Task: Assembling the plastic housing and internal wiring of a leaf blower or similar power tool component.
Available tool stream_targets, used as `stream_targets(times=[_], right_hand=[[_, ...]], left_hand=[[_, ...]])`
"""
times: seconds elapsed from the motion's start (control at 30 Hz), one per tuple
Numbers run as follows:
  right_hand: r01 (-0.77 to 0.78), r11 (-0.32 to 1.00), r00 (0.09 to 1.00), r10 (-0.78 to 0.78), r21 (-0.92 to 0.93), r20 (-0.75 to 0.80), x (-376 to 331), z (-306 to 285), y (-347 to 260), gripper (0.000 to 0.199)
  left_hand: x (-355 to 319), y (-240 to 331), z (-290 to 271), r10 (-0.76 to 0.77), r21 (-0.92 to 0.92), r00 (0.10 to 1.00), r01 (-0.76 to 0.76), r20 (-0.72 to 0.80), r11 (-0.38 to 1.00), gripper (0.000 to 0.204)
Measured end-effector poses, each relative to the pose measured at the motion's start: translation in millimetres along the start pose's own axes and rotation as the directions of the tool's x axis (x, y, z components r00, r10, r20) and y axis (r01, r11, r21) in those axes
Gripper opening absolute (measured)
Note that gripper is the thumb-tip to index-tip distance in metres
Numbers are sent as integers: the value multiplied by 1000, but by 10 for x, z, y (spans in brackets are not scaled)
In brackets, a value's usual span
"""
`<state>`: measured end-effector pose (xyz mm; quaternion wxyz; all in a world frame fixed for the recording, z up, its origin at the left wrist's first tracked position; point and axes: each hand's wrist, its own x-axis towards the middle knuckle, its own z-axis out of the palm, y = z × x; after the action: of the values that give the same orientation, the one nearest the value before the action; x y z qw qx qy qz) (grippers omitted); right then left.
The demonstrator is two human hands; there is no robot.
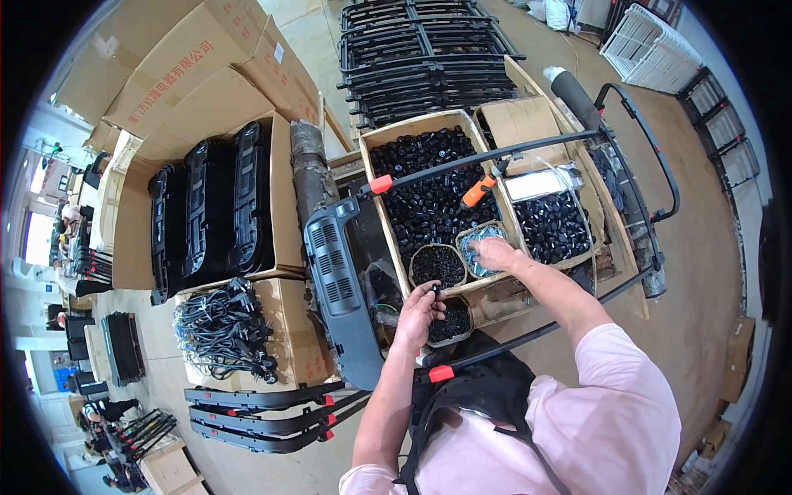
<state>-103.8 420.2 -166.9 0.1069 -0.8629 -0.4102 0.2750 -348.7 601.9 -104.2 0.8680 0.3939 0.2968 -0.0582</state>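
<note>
My right hand (498,254) reaches into a small tub of silver screws (472,239), its fingers drawn together among them; what they grip is hidden. My left hand (421,310) is closed in a pinch on a small black part, held over a tub of small black pieces (450,325). Beside it stands another tub of dark screws or similar small pieces (437,266). An orange-and-black power screwdriver (480,191) lies on the black caps (417,186) in a wooden tray. A black tubular frame (495,162) with a grey vented panel (337,272) and red clips spans the tray.
At right in the tray sit more black caps (551,229). Cardboard boxes with black molded panels (206,202) stand at left, above coiled black cables (227,330). Curved black bars (256,421) lie lower left. Stacked black frames (425,58) stand at the back.
</note>
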Motion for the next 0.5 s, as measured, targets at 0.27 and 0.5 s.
stream_targets(times=[0.27, 0.5], right_hand=[[-11, 999, 1000, 10, 49, 23, 27, 56, -42, 22], [28, 971, 994, -2, 235, -110, -371, -633, -517, 23]], left_hand=[[-191, -91, -68, -22, 40, 999, 23, -28, 999, 38], [-180, -95, -82, -6, 60, 999, 8, -35, 998, 34]])
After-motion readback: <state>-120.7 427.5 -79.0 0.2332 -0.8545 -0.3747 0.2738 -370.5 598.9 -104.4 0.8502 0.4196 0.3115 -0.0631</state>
